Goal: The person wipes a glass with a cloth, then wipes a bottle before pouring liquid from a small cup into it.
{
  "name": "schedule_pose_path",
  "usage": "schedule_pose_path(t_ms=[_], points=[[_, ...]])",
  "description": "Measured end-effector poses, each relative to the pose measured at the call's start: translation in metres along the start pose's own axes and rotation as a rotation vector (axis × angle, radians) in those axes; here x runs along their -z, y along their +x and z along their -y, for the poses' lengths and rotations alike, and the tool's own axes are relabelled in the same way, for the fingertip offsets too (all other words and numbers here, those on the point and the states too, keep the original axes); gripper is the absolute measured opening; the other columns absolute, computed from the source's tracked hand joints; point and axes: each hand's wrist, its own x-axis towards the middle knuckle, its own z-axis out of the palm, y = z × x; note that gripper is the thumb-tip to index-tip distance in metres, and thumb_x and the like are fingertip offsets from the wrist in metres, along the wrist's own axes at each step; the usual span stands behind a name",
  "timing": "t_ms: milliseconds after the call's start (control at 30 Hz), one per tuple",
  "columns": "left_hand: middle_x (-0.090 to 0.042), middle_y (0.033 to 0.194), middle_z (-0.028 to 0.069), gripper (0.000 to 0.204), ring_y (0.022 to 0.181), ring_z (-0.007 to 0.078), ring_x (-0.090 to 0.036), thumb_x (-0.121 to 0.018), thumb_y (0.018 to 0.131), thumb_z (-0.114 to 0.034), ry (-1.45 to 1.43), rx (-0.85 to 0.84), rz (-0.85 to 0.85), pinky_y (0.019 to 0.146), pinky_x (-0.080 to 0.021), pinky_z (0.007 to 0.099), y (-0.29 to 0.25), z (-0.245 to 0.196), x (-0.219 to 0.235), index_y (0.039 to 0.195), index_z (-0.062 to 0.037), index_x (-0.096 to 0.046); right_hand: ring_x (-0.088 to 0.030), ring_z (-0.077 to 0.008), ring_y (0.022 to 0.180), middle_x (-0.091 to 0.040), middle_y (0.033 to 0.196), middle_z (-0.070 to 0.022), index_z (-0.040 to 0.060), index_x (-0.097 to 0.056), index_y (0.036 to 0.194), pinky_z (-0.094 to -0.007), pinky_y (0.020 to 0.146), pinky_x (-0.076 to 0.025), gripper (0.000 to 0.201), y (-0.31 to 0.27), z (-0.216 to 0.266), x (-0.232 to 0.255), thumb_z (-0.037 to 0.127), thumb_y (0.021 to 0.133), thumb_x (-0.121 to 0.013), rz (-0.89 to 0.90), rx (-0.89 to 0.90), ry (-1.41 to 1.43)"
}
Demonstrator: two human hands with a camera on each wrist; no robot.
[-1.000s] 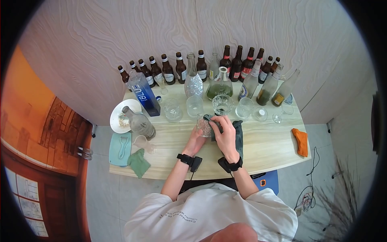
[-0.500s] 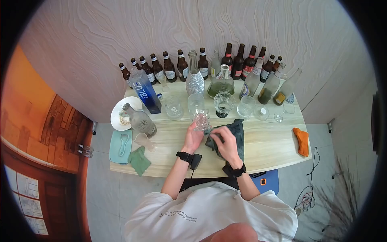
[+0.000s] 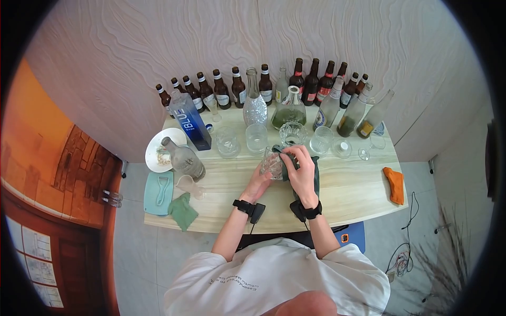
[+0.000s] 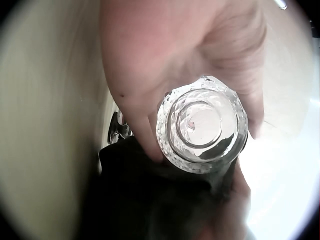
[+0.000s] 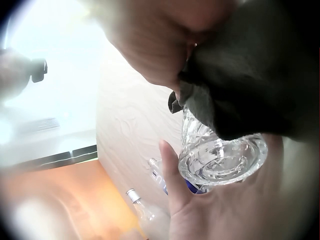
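My left hand (image 3: pixel 257 183) grips a clear cut-glass tumbler (image 3: pixel 270 164) above the middle of the table. In the left wrist view, the fingers wrap its sides and the round base (image 4: pixel 202 127) faces the camera. A dark green cloth (image 5: pixel 245 85) is pinched in my right hand (image 3: pixel 301 176) at the tumbler's mouth. Some of this cloth is tucked over the rim, and the rest hangs down beside the right hand. Part of the tumbler wall is hidden behind the cloth in the right wrist view.
Behind the hands stand several glasses, including a short tumbler (image 3: pixel 257 138), and a decanter (image 3: pixel 289 117). Brown bottles (image 3: pixel 221 95) line the back. At left are a blue bottle (image 3: pixel 194 126), white plate (image 3: pixel 158 142), grey bottle (image 3: pixel 184 160) and green cloth (image 3: pixel 183 211); at right lies an orange cloth (image 3: pixel 393 185).
Half a second ago the right hand was lower, with the cloth spread beside the tumbler. Now the hand and cloth are back up at the tumbler's mouth, and the tumbler has come slightly nearer and right.
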Motion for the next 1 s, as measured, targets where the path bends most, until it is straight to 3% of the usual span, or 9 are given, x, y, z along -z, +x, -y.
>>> schedule_pose_path(t_ms=[100, 200, 400, 500, 567, 767, 1000], points=[[-0.058, 0.148, 0.0052, 0.088, 0.141, 0.0186, -0.054, -0.086, 0.09, -0.028, 0.082, 0.059, -0.097, 0.122, -0.041, 0.0404, 0.0, 0.005, 0.005, 0.162, -0.0065, -0.041, -0.07, -0.0273, 0.088, -0.069, 0.103, -0.0096, 0.0031, -0.073, 0.105, -0.0364, 0.076, -0.055, 0.015, -0.001, 0.003, 0.0, 0.001, 0.092, -0.08, 0.002, 0.019, -0.019], [-0.058, 0.148, 0.0048, 0.093, 0.139, 0.0207, -0.055, -0.086, 0.087, -0.047, 0.113, 0.091, -0.106, 0.119, -0.043, 0.0417, 0.001, 0.005, 0.003, 0.16, -0.0073, -0.043, -0.069, -0.027, 0.09, -0.07, 0.104, -0.0099, 0.0026, -0.074, 0.106, -0.035, 0.077, -0.054, 0.015, -0.004, -0.001, -0.003, 0.001, 0.092, -0.08, -0.009, 0.047, -0.047], [-0.066, 0.14, 0.0085, 0.074, 0.135, 0.0245, -0.059, -0.063, 0.098, -0.06, -0.085, -0.008, -0.198, 0.116, -0.045, 0.0442, 0.004, 0.003, 0.007, 0.149, -0.0063, -0.055, -0.071, -0.0301, 0.092, -0.07, 0.104, -0.0103, 0.0042, -0.076, 0.106, -0.0377, 0.079, -0.056, 0.016, -0.027, -0.009, 0.0, 0.004, 0.091, -0.081, 0.218, 0.006, 0.013], [-0.065, 0.143, 0.0116, 0.075, 0.134, 0.025, -0.06, -0.058, 0.101, -0.062, -0.109, 0.04, -0.165, 0.113, -0.046, 0.0433, -0.002, -0.007, 0.012, 0.149, -0.0045, -0.054, -0.071, -0.0293, 0.092, -0.069, 0.103, -0.0102, 0.0032, -0.076, 0.106, -0.0372, 0.079, -0.056, 0.016, -0.041, -0.012, 0.004, 0.004, 0.091, -0.081, 0.26, 0.012, 0.028], [-0.065, 0.143, 0.012, 0.075, 0.133, 0.0256, -0.061, -0.058, 0.101, -0.061, -0.12, 0.021, -0.13, 0.113, -0.046, 0.0437, 0.0, -0.007, 0.009, 0.149, -0.0046, -0.054, -0.068, -0.0256, 0.089, -0.069, 0.102, -0.0095, 0.0016, -0.075, 0.105, -0.035, 0.077, -0.054, 0.014, -0.046, -0.012, 0.005, 0.001, 0.092, -0.08, 0.237, -0.029, 0.05], [-0.063, 0.146, 0.0096, 0.074, 0.134, 0.0243, -0.06, -0.064, 0.099, -0.056, -0.154, 0.024, -0.142, 0.114, -0.047, 0.0431, 0.004, -0.002, 0.005, 0.153, -0.008, -0.05, -0.067, -0.0263, 0.085, -0.068, 0.104, -0.0103, 0.002, -0.073, 0.105, -0.0353, 0.075, -0.054, 0.014, -0.017, -0.002, 0.008, 0.001, 0.093, -0.079, -0.001, -0.049, 0.015], [-0.057, 0.149, 0.0058, 0.09, 0.138, 0.0215, -0.056, -0.08, 0.088, -0.053, 0.008, 0.008, -0.09, 0.12, -0.043, 0.0427, -0.001, -0.009, -0.013, 0.159, -0.0102, -0.045, -0.069, -0.0269, 0.087, -0.068, 0.106, -0.0098, 0.002, -0.072, 0.106, -0.0365, 0.075, -0.055, 0.016, -0.008, -0.001, -0.005, 0.002, 0.091, -0.08, 0.083, -0.02, 0.015]])
